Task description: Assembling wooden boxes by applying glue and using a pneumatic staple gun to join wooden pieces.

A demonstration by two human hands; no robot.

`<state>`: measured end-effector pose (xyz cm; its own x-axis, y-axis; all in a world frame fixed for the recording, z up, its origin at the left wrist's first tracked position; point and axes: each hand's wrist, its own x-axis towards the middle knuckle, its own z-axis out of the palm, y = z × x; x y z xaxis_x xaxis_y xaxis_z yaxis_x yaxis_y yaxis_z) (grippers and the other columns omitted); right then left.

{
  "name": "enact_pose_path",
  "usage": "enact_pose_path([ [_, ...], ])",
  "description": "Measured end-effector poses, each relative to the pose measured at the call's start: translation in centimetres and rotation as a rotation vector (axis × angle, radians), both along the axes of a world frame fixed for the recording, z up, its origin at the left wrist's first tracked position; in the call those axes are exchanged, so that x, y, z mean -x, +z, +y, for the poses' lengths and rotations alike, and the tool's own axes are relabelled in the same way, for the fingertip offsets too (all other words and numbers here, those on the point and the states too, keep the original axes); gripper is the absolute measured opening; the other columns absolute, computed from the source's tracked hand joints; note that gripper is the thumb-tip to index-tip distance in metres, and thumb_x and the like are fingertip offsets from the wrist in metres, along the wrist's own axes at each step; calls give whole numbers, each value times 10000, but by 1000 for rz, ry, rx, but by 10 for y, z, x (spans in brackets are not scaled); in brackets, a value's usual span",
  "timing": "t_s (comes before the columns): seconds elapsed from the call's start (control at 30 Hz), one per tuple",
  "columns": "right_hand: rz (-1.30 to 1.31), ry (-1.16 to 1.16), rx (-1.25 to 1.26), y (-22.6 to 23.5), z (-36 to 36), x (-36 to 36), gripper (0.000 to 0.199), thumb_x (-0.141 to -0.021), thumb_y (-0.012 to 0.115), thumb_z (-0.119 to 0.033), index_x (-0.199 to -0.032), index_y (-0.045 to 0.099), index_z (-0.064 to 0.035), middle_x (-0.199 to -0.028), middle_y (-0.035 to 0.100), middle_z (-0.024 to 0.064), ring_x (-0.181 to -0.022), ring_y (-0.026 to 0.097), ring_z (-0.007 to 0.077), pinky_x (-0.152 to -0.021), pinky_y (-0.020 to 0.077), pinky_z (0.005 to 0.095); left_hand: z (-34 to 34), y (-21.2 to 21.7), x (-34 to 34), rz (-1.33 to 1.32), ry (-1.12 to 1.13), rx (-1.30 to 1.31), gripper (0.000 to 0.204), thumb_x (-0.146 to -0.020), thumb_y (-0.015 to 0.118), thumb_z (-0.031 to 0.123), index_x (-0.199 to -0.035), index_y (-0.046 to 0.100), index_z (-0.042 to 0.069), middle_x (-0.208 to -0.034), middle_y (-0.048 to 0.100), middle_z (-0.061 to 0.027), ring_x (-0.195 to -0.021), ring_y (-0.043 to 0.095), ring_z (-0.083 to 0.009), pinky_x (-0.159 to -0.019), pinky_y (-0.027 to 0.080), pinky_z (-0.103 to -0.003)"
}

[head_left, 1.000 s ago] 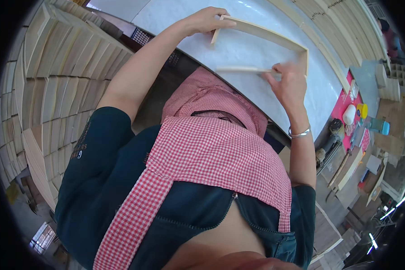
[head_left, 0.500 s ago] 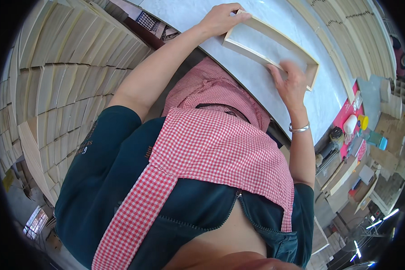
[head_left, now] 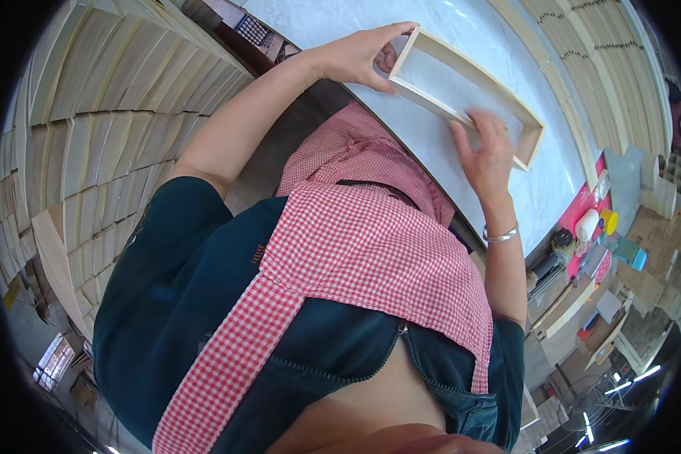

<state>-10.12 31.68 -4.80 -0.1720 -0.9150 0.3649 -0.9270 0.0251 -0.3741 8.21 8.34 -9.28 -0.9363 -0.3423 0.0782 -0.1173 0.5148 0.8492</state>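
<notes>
A long, narrow frame of pale wood (head_left: 433, 99) lies on the white tabletop (head_left: 310, 19), with the surface showing through its middle. Its left short end sits in the grip of my left hand (head_left: 356, 57): the thumb is at the near corner, the forefinger at the far corner, the other fingers curled between. At the near long side, toward the right end, is my right hand (head_left: 489, 159). Its thumb and fingers are apart, and the fingertips blur over the frame's edge; whether they touch the wood I cannot tell.
Tall stacks of pale wooden pieces (head_left: 121, 68) rise at my left. More wooden strips (head_left: 590, 60) line the table's far side. Beyond its right end are a white bottle (head_left: 587, 225), a yellow container (head_left: 608, 221) and a blue-capped bottle (head_left: 629, 254) by a red surface.
The frame has shifted slightly right and nearer. My left hand has changed its hold, from the far left corner to spanning the short end. My right fingers have moved and spread a little.
</notes>
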Motion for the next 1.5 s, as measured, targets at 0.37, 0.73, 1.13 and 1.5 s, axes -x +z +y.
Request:
enact_pose_path([
  [0.37,-191,328,19,-1,-60,-46,387,-830,645,48,-1201,695,-49,-1057,629,88,-867,586,253,-772,510,335,3,21,-4,-55,-41,-253,1051,-721,852,111,-1576,251,-2,-1333,558,-212,-1009,610,-290,-900,536,-362],
  [0.73,-370,369,21,32,-138,-9,349,-755,698,87,-1091,695,-10,-1000,648,118,-841,605,286,-765,517,358,1,6,-9,66,-54,-135,1065,-687,849,61,-1549,230,-29,-1401,512,-242,-1127,597,-364,-964,507,-384],
  [1.13,-12,-112,-30,-58,-485,107,221,-872,669,-195,-857,728,18,-821,721,199,-707,642,400,-700,535,448,-1,17,0,-38,-104,-239,1044,-722,784,-30,-1578,187,3,-1591,335,-218,-1310,488,-401,-1115,436,-395],
  [1.5,-302,-119,-160,19,-405,108,206,-801,728,-151,-875,722,41,-729,693,112,-652,632,272,-649,525,374,0,5,-1,69,-100,-237,991,-721,757,-15,-1553,217,-3,-1525,397,-225,-1240,518,-401,-1080,447,-387],
])
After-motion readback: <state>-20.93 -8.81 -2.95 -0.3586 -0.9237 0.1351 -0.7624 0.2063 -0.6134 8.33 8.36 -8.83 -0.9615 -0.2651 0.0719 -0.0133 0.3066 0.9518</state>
